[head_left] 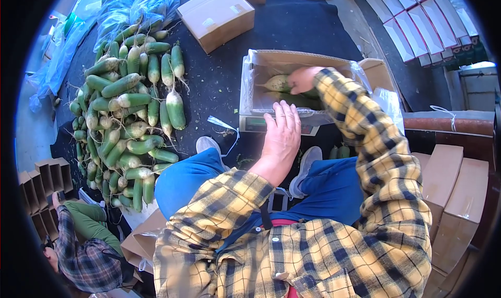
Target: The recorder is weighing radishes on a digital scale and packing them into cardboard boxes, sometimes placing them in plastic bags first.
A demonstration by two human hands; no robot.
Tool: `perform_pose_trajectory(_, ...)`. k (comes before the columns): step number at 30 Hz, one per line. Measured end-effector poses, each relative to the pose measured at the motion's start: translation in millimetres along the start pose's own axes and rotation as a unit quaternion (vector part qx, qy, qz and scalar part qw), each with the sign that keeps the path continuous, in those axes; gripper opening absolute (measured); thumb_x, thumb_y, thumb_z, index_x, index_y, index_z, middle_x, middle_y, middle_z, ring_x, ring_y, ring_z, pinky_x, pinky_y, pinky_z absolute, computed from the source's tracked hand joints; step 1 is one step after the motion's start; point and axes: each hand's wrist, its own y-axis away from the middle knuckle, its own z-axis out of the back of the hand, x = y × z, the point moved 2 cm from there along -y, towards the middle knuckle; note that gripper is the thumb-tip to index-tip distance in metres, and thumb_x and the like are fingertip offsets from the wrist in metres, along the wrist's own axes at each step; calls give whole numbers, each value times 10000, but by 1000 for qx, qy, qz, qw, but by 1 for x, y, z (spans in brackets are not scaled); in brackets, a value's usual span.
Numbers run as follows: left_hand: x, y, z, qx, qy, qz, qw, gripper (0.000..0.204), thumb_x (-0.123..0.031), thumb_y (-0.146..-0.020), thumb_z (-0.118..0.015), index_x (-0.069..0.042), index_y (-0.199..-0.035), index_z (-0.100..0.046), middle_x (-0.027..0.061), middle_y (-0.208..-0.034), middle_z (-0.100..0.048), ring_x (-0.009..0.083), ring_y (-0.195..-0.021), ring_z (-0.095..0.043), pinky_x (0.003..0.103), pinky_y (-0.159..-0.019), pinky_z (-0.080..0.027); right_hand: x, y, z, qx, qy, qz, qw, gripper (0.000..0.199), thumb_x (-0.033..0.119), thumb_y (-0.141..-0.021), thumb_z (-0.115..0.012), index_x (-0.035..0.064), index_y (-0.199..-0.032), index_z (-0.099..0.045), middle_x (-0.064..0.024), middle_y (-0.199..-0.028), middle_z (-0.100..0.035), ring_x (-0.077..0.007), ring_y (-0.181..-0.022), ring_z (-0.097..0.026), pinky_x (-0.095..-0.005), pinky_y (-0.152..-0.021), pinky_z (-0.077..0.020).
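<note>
An open cardboard box (339, 63) lined with clear plastic stands in front of me on a scale (254, 124). Green radishes with pale root ends lie inside it. My right hand (305, 80) reaches into the box, its fingers curled over the end of one green radish (278, 83); the fingertips are partly hidden. Another green radish (297, 100) lies nearer the box's front wall. At that wall is my left hand (282, 131), fingers stretched out and touching the plastic-lined edge, holding nothing.
A big heap of green radishes (128, 85) covers the dark sheet on the left. Beyond it lie blue plastic bags (143, 6) and a closed carton (216, 19). Tall cartons (443, 178) stand at my right. At lower left, another person (88, 261) sits beside open boxes (49, 175).
</note>
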Motion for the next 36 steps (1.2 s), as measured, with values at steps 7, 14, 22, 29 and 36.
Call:
perform_pose_trajectory(7,16,-5,13,-39,12,28,999,545,-150,-929,-490,77,-1420,-433,268,-1259,-603,385,-1194,-567,539,-1061,-380,-24,94,-15,-123,16,-196,973,555,317,-800,-715,1,-1240,-595,-202,-1056,-709,-342,-1069,-667,-450,-923,-529)
perform_pose_trajectory(14,48,-13,-9,-10,69,21,997,105,-126,-844,-590,-61,-920,-621,128,-882,-691,298,-923,-655,580,-993,-408,36,169,3,-190,-28,-119,974,474,383,-866,-674,25,-1169,-604,-178,-1045,-681,-356,-1033,-656,-448,-888,-524)
perform_pose_trajectory(22,52,-14,-1,-12,30,55,998,136,-139,-802,-640,-62,-908,-676,128,-933,-670,289,-1013,-604,550,-1003,-359,146,218,-32,-488,-224,71,841,222,132,-903,-670,19,-1092,-652,-145,-951,-671,-325,-854,-670,-388,-740,-534)
perform_pose_trajectory(29,77,13,97,-263,73,59,960,326,-252,-811,-720,-24,-1030,-637,152,-1034,-659,311,-1096,-614,519,-1019,-399,173,207,-64,-447,-127,86,881,207,189,-907,-669,43,-1050,-641,-124,-892,-646,-330,-825,-646,-409,-724,-518)
perform_pose_trajectory(36,161,104,110,-225,326,89,914,388,-245,-875,-721,15,-1145,-619,189,-1095,-660,380,-1013,-628,428,-848,-510,216,199,-53,-459,-142,134,867,263,150,-889,-685,42,-1126,-647,-133,-1012,-665,-327,-919,-656,-399,-796,-528)
